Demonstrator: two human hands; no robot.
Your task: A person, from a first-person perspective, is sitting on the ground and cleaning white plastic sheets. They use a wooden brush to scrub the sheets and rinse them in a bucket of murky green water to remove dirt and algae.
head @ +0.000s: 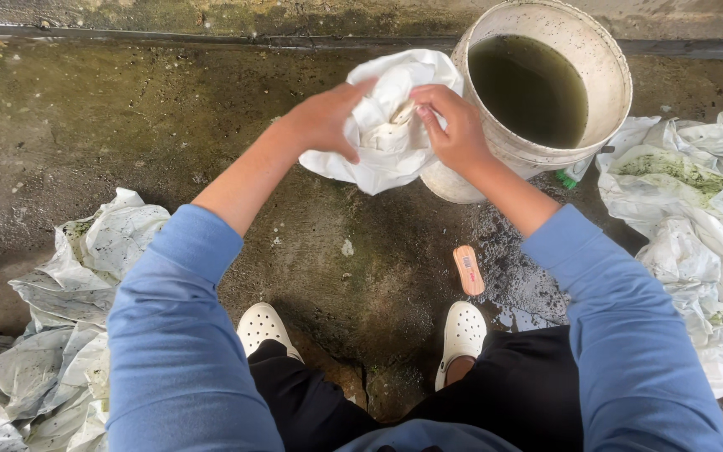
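Observation:
A crumpled white plastic bag [391,142] is held up in front of me, above the wet concrete floor. My left hand [324,121] grips its left side with the fingers curled over the top. On the bag's right side, my right hand [453,125] pinches a fold near its middle. Just behind and to the right stands a dirty white bucket [608,71] filled with murky green water; the bag overlaps its rim.
A wooden scrub brush [468,269] lies on the floor by my right white clog [462,331]. Soiled white bags are heaped at the left [60,335] and at the right [688,192]. A wall base runs along the top.

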